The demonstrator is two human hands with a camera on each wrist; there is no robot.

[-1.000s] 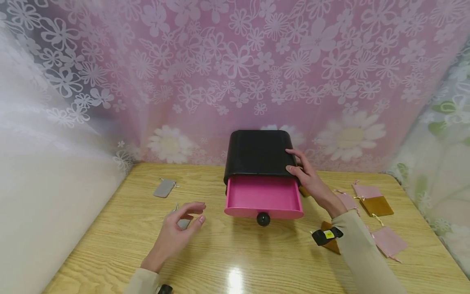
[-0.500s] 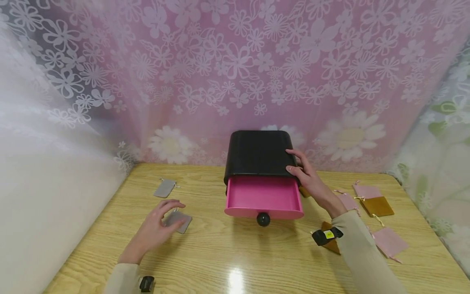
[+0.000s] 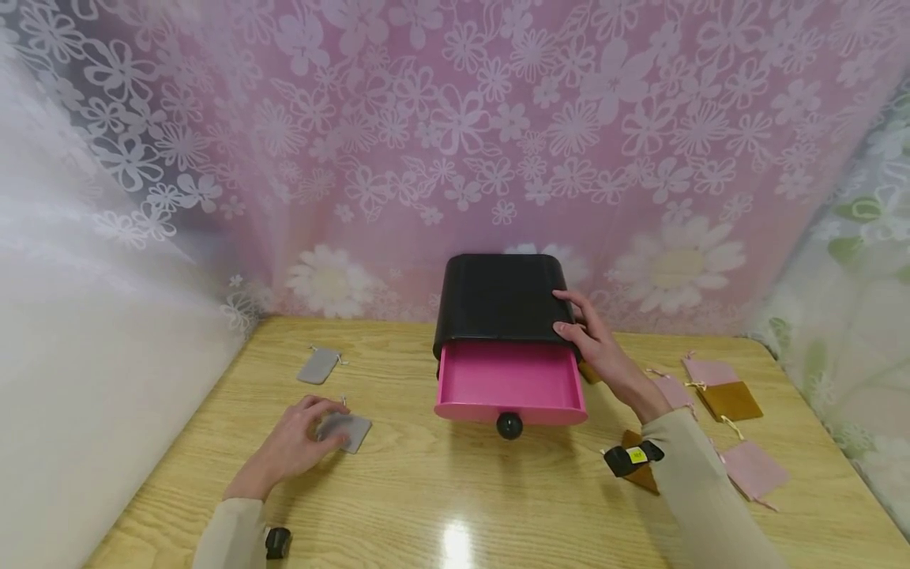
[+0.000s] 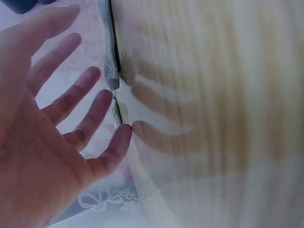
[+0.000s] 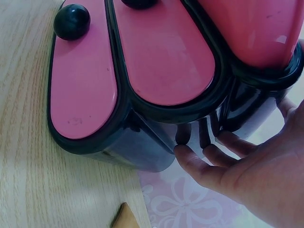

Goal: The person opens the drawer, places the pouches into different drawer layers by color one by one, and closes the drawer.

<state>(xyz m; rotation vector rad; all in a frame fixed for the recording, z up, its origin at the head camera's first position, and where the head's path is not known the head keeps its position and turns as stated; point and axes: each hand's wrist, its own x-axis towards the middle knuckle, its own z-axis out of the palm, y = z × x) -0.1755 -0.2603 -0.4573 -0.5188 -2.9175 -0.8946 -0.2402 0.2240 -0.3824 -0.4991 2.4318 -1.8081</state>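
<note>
Over a small grey drawstring pouch [image 3: 354,434] on the left of the table, my left hand [image 3: 287,446] hovers with thumb and fingers apart. The left wrist view shows those fingers [image 4: 90,121] spread, the little fingertip close to the tabletop, and the pouch edge-on. My right hand [image 3: 604,356] rests against the right side of a black drawer unit [image 3: 503,296], thumb and index finger at its upper edge. Several fingertips touch its side in the right wrist view. The pink top drawer [image 3: 510,379] is pulled out, with nothing visible inside, and has a round black knob [image 3: 509,426].
Another grey pouch [image 3: 319,365] lies farther back on the left. On the right are several pink pouches [image 3: 753,468] and brown pouches [image 3: 732,401], one partly behind my right wrist. Two lower pink drawers [image 5: 164,57] are closed. A floral curtain [image 3: 455,158] hangs behind the table.
My left hand has moved left and down from near the open drawer to the nearer grey pouch. My right hand and the drawer unit have stayed in place.
</note>
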